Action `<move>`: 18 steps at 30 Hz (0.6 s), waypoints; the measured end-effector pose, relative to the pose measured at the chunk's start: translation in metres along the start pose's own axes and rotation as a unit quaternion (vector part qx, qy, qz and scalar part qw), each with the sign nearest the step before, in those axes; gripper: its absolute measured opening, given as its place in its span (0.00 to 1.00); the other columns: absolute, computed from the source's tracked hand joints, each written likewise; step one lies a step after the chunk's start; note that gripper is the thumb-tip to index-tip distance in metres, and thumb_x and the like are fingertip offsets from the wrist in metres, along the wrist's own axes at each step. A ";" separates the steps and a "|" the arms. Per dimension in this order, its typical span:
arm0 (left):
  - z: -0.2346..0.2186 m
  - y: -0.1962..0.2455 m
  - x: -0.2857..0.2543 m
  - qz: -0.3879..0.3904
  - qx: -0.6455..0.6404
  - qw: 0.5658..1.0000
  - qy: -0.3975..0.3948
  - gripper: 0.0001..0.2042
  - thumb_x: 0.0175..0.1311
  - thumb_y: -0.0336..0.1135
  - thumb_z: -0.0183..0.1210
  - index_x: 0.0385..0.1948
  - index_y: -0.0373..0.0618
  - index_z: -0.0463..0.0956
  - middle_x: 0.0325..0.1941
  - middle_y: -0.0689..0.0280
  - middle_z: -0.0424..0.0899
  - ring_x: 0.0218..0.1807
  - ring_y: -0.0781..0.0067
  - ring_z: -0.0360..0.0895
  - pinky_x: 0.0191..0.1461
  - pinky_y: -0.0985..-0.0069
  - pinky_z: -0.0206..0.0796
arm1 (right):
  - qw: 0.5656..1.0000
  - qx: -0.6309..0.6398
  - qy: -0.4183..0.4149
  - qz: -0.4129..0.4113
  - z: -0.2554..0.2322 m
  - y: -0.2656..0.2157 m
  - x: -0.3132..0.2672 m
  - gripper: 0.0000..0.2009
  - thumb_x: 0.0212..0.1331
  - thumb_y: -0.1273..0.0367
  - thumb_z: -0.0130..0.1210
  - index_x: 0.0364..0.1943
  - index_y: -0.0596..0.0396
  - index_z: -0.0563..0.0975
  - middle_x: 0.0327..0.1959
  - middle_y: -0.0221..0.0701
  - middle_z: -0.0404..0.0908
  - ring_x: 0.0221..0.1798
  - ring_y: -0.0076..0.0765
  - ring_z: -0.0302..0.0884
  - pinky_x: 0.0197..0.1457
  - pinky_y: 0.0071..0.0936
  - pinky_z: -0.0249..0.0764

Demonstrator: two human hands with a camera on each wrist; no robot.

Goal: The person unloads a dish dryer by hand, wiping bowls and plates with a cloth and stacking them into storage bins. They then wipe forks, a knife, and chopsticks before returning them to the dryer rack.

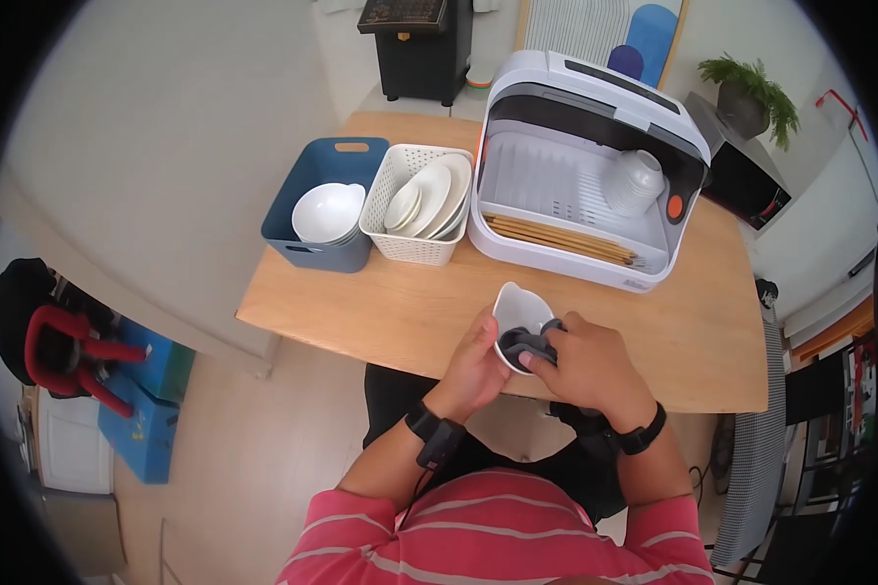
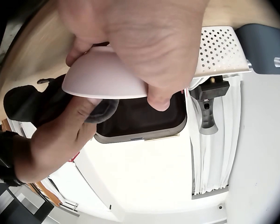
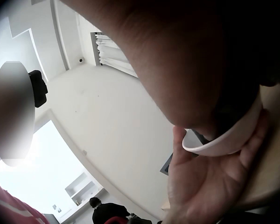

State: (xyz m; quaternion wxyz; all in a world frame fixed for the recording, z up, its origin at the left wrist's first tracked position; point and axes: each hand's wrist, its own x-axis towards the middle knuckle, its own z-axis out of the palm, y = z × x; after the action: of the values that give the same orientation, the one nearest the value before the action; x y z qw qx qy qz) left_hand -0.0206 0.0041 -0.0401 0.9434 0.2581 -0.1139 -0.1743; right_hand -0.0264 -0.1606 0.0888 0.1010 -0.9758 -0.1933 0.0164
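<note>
A white bowl [image 1: 519,308] is tilted over the table's front edge, gripped at its side by the left hand [image 1: 473,366]. The right hand [image 1: 595,363] holds a dark grey cloth [image 1: 525,345] and presses it inside the bowl. In the left wrist view the left thumb and fingers hold the bowl [image 2: 105,74] from both sides, and the cloth [image 2: 102,111] shows at its rim under the right hand [image 2: 60,140]. The right wrist view has the bowl [image 3: 228,140] resting in the left palm [image 3: 205,182]; the cloth there is mostly dark and hard to make out.
On the wooden table [image 1: 361,312] stand a blue basket [image 1: 307,255] with white bowls, a white basket [image 1: 410,249] with plates, and a white dish cabinet [image 1: 566,265] holding chopsticks and stacked bowls. Behind it on the right are a microwave [image 1: 751,175] and a plant [image 1: 751,93].
</note>
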 end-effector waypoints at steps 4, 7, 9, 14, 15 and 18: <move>0.003 0.001 0.000 0.002 -0.006 1.000 -0.014 0.34 0.75 0.60 0.52 0.72 0.46 0.59 0.70 0.60 0.71 0.71 0.63 0.70 0.72 0.59 0.67 | 0.993 0.075 -0.057 -0.077 0.010 0.003 0.011 0.16 0.64 0.58 0.60 0.34 0.58 0.85 0.38 0.40 0.80 0.37 0.53 0.82 0.41 0.44 0.79; 0.000 0.003 -0.002 -0.013 -0.022 1.000 0.005 0.35 0.74 0.61 0.53 0.72 0.46 0.59 0.70 0.61 0.70 0.71 0.64 0.70 0.73 0.59 0.66 | 0.990 0.111 0.030 -0.085 0.034 -0.002 0.025 0.17 0.65 0.57 0.61 0.35 0.59 0.84 0.39 0.40 0.80 0.37 0.53 0.82 0.40 0.44 0.79; 0.000 0.005 -0.002 -0.027 -0.044 0.998 0.020 0.36 0.73 0.62 0.53 0.73 0.46 0.59 0.70 0.61 0.70 0.71 0.65 0.70 0.74 0.59 0.66 | 0.984 0.124 0.094 -0.085 0.036 -0.004 0.028 0.17 0.65 0.56 0.61 0.35 0.59 0.83 0.40 0.41 0.81 0.37 0.53 0.81 0.40 0.44 0.78; 0.006 0.006 -0.004 0.003 0.008 1.000 0.003 0.40 0.69 0.65 0.57 0.73 0.46 0.58 0.72 0.62 0.68 0.73 0.64 0.69 0.75 0.58 0.65 | 0.946 0.031 0.323 0.023 0.019 0.027 0.046 0.22 0.67 0.52 0.60 0.44 0.61 0.82 0.44 0.40 0.82 0.41 0.50 0.84 0.42 0.41 0.79; 0.007 0.006 -0.005 0.000 0.024 1.000 -0.004 0.41 0.68 0.66 0.57 0.74 0.47 0.58 0.73 0.61 0.69 0.74 0.63 0.68 0.74 0.58 0.66 | 0.945 0.029 0.324 0.026 0.015 0.040 0.046 0.22 0.67 0.52 0.60 0.44 0.61 0.82 0.44 0.40 0.82 0.41 0.50 0.84 0.42 0.41 0.79; 0.000 0.008 -0.009 -0.046 -0.008 0.998 -0.036 0.41 0.70 0.65 0.56 0.75 0.47 0.56 0.74 0.61 0.69 0.75 0.63 0.68 0.74 0.58 0.67 | 0.870 0.422 0.233 0.101 0.012 0.054 0.046 0.27 0.71 0.48 0.57 0.52 0.62 0.80 0.48 0.40 0.83 0.46 0.41 0.84 0.50 0.36 0.78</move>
State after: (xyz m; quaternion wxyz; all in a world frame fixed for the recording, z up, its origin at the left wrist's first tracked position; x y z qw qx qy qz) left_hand -0.0267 0.0134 -0.0370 0.9315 0.2494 -0.1347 -0.2281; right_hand 0.0358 -0.1894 0.0664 0.5429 -0.8301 -0.0388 -0.1212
